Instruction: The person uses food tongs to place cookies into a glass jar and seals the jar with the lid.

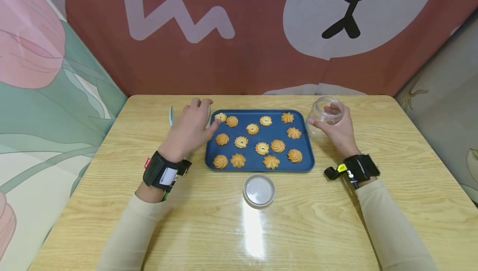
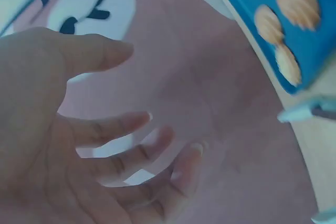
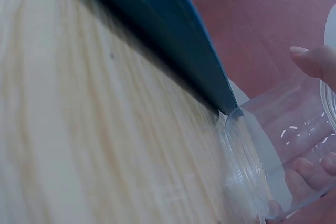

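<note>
My left hand (image 1: 190, 128) hovers by the left end of a blue baking tray (image 1: 261, 167), fingers and thumb spread apart with nothing between them. Under and beside it show the pale blue ends (image 1: 171, 115) of an object mostly hidden by the hand; the left wrist view catches a pale blue tip (image 2: 307, 109) near the tray. My right hand (image 1: 341, 132) grips a clear, lidless jar (image 1: 328, 111) at the tray's right side, thumb on one side and fingers round the other. Piped butter cookies (image 1: 241, 142) lie spread over the tray.
A round lid (image 1: 259, 190) with a silvery rim lies on the wooden table (image 1: 209, 221) in front of the tray. Behind the table's back edge hangs a reddish-brown printed cloth (image 1: 254, 63), with patterned cloths at both sides.
</note>
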A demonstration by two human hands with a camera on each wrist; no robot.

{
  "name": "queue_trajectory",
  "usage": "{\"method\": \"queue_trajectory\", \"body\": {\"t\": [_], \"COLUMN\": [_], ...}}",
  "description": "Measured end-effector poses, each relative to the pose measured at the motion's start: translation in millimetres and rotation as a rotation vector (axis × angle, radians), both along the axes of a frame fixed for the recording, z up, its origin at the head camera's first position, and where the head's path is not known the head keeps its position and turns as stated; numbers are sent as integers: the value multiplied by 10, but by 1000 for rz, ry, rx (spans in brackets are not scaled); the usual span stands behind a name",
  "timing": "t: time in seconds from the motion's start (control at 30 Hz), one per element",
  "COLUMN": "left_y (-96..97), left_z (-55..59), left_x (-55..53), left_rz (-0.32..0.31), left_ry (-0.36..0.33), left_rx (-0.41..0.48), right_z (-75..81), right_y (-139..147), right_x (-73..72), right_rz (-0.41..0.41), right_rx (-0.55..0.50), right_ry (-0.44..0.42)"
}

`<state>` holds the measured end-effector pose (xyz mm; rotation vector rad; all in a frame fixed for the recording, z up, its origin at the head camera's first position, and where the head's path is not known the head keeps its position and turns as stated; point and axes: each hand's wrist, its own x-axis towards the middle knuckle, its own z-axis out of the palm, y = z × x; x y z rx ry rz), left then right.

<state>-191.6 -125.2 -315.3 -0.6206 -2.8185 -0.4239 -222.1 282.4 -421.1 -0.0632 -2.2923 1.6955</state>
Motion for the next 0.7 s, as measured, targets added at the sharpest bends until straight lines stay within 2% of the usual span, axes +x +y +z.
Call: {"method": "queue_trajectory", "body": {"t": [0.1, 0.17, 0.4, 0.57, 0.7], "left_y": [-105, -180, -371, -426, -445], "left_z": [-52, -96, -294, -413, -456], "left_x": [-73, -111, -197, -223, -227], "left_rz": [74, 137, 332, 452, 478], "left_ry": [-23, -60, -293, -307, -305], "left_rx": [15, -7, -77, -125, -165], "right_z": [31, 31, -72, -82, -77], "right_y": [-20, -25, 31, 37, 38], "right_x": [22, 23, -47, -50, -52], "right_rz": [-1, -6, -11, -14, -12], "right_rx": [9, 12, 2, 6, 12], "right_ry": [-5, -9, -11, -5, 5]}}
